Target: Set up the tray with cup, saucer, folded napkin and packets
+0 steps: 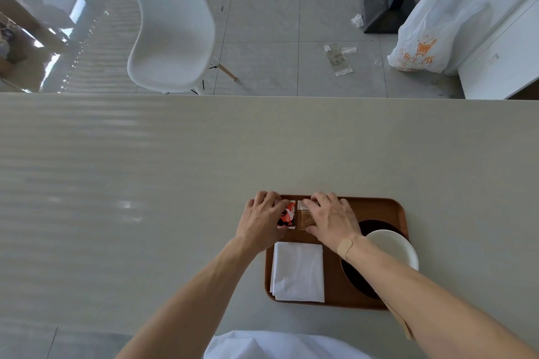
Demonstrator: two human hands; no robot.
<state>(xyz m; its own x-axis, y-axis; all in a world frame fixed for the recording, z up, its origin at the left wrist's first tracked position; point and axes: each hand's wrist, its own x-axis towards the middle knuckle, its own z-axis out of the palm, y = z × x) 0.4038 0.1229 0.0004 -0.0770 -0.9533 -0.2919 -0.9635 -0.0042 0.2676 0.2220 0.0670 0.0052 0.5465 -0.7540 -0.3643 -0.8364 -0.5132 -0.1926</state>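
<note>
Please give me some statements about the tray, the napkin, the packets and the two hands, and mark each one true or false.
1. The folded white napkin lies on the brown wooden tray. True.
2. The red and black packet lies on the bare table beside the tray. False: it is on the tray, next to the pale brown packet.
3. The left hand touches the red and black packet, the right hand the pale brown one. True.
4. The white cup stands on the napkin. False: it sits on the dark round saucer, to the right of the napkin.
</note>
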